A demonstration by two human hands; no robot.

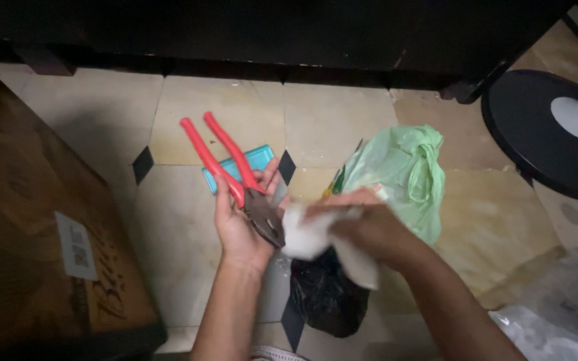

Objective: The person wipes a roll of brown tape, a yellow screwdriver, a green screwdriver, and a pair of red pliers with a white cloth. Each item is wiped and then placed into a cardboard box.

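1. Pliers (252, 194) with red handles lie in the left hand (239, 224), its grip closed around them, above the tiled floor (182, 220).
2. Right hand (362, 224) clenches a white cloth (312, 237) against the pliers' dark head; wiping seems in hand, needing steady pressure.

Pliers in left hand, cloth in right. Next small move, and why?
Probably draw the white cloth along the dark metal head of the pliers. The left hand cradles the pliers with the red handles pointing up and away, and the right hand already presses the cloth against the head, so a short wipe looks like the natural step.
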